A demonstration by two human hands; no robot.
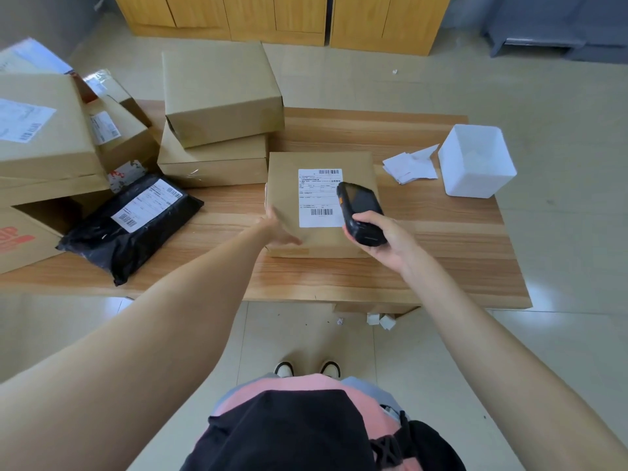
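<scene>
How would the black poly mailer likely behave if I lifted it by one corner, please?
The black poly mailer would probably sag and fold: its film is wrinkled and lumpy. The glossy plastic may slide easily on the wooden table.

left hand [279, 229] outstretched, fingers spread | right hand [384, 236] curled, gripping
</scene>
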